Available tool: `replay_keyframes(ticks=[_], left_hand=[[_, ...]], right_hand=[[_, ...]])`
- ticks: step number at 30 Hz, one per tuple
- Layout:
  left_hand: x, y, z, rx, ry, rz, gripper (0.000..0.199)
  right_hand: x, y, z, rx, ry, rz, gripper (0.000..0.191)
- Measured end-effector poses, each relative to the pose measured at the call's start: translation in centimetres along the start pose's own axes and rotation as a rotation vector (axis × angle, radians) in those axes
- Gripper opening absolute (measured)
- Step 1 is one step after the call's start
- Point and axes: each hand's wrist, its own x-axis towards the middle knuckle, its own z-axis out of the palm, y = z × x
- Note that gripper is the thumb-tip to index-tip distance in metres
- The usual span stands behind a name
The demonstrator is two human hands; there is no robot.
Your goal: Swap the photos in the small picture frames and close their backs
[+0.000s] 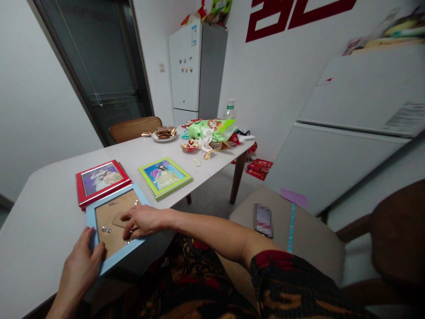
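A light-blue picture frame (121, 256) lies face down at the table's near edge, its brown backing board (114, 246) showing. Small metal clips (105, 229) sit near the board's edges, and a bent wire-like stand outline (117, 220) shows in the middle. My left hand (79, 261) grips the frame's left side, thumb over the board. Curled over the board's right part, my right hand (144, 221) has its fingertips at another metal clip (128, 242), mostly hidden beneath them. A red picture frame (79, 188) and a lime-green picture frame (156, 194) lie beyond, both face up with photos.
Farther along the white table (43, 199) are a plate of wrapped snacks (164, 133), a pomegranate piece (190, 145), a green bag (212, 129) and a bottle (229, 110). To my right, a cushioned chair (245, 206) bears a blurred phone-like object (263, 220).
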Motion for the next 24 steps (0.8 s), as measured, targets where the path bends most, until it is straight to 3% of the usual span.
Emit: replay_keyframes(ticks=[3, 13, 17, 19, 24], left_hand=[[0.1, 0.1, 0.0, 0.051, -0.097, -0.023, 0.045], [-0.7, 0.8, -0.2, -0.057, -0.070, -0.062, 0.043], [-1.2, 0.6, 0.2, -0.134, 0.003, -0.018, 0.043], [-1.3, 0.5, 0.3, -0.144, 0.026, -0.014, 0.044], [-1.5, 0.3, 0.5, -0.154, 0.033, -0.027, 0.046]], right_hand=[[0.3, 0.1, 0.5, -0.003, 0.030, 0.054, 0.022], [0.3, -1.0, 1.6, 0.029, 0.162, 0.141, 0.017], [-0.2, -1.2, 1.4, -0.001, 0.247, 0.361, 0.030], [-0.3, -1.3, 1.2, -0.025, 0.216, 0.446, 0.033], [0.1, -2.2, 1.3, -0.043, 0.142, 0.494, 0.034]])
